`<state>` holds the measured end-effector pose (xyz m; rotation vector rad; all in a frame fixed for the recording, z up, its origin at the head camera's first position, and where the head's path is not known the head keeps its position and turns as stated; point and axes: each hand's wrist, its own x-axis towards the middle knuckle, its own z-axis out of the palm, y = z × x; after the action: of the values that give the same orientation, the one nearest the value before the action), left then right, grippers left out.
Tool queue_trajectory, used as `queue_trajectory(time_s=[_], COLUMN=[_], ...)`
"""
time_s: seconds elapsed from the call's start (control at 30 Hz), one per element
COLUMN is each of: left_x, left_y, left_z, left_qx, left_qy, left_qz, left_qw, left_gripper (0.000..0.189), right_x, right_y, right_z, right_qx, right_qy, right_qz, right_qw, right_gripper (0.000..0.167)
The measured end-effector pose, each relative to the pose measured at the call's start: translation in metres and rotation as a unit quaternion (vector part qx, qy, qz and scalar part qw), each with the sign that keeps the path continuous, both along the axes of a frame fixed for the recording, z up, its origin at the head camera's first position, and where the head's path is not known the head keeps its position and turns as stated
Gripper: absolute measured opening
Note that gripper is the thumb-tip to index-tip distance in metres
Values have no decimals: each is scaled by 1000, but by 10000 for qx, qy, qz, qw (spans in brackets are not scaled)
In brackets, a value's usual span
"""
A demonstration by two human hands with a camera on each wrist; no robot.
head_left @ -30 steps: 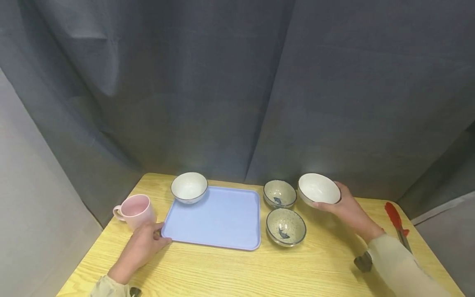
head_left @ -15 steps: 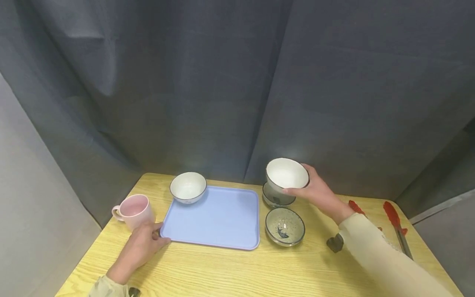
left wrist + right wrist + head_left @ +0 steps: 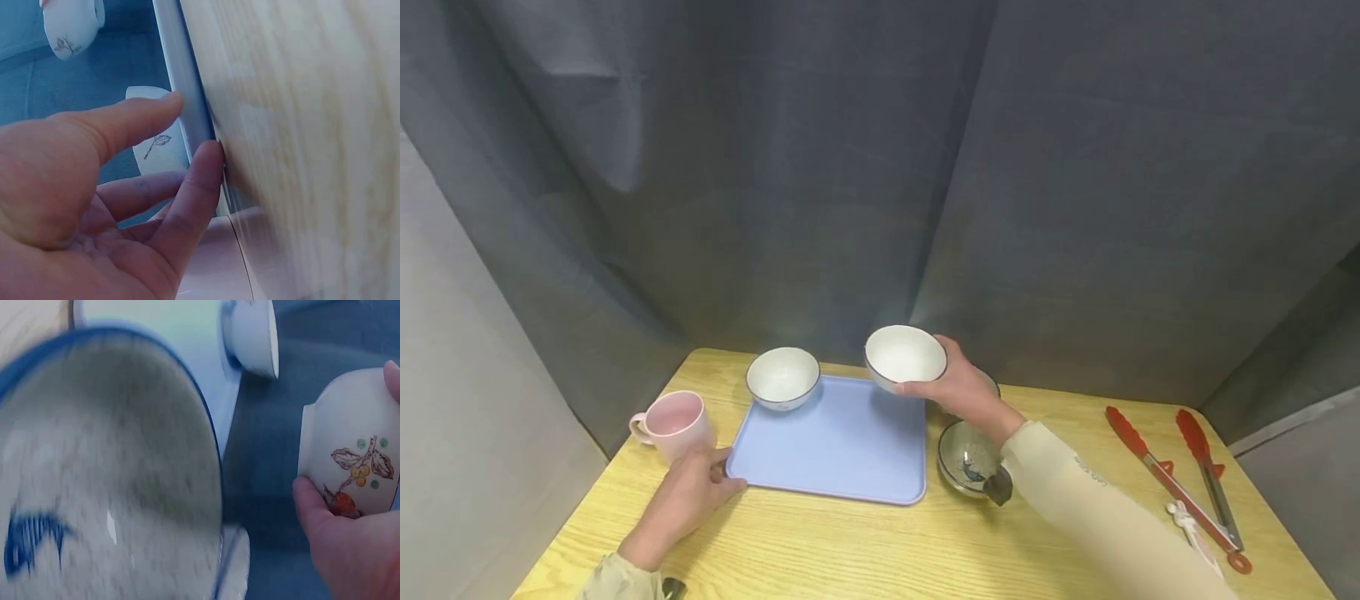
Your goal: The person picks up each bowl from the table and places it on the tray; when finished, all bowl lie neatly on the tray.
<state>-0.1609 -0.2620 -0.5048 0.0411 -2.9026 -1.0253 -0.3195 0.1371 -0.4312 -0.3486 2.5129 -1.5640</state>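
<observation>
My right hand (image 3: 966, 390) holds a white bowl (image 3: 904, 357) with a dark rim by its side, raised over the back right corner of the blue tray (image 3: 827, 446). A fruit and leaf pattern shows on the held bowl's outside in the right wrist view. My left hand (image 3: 681, 500) grips the tray's front left corner, thumb (image 3: 144, 119) and fingers at its edge. Another white bowl (image 3: 782, 382) sits at the tray's back left corner. Two speckled grey bowls stand right of the tray; the front one (image 3: 958, 454) shows a blue fish, and my right hand mostly hides the rear one.
A pink mug (image 3: 677, 423) stands left of the tray, close to my left hand. Two red-tipped tongs lie at the right, one pair (image 3: 1150, 462) beside the other (image 3: 1206, 467), with a small white object (image 3: 1187, 525) near them. A dark curtain (image 3: 820, 183) hangs behind the table.
My right hand has carried the white bowl leftward, from right of the grey bowls, past the rear one, to over the tray. The left hand stays at the tray corner.
</observation>
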Motion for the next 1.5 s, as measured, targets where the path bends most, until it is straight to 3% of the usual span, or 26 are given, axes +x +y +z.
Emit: queue_trajectory(time_s=[0.53,0.87,1.23,1.5], left_x=[-5,-5,-4,-5], left_y=[6,6,6,6], left_z=[0,1,1,1], left_qx=[-1,4,105,70], left_qy=[203,208,207,235], left_qz=[-192,-101,-161,-148], left_qw=[9996,9997,9996,9996], left_gripper=[51,51,46,48], right_x=[-4,4,7,8], right_y=[-51,-77,-87,-86], right_z=[-35,-47,-62,-62], right_qx=[-233,65,13,30], right_qy=[-367,-130,-113,-145], right_qz=[-481,-781,-1021,-1110], right_qw=[9979,9968,9947,9937], right_gripper=[126,126,129,130])
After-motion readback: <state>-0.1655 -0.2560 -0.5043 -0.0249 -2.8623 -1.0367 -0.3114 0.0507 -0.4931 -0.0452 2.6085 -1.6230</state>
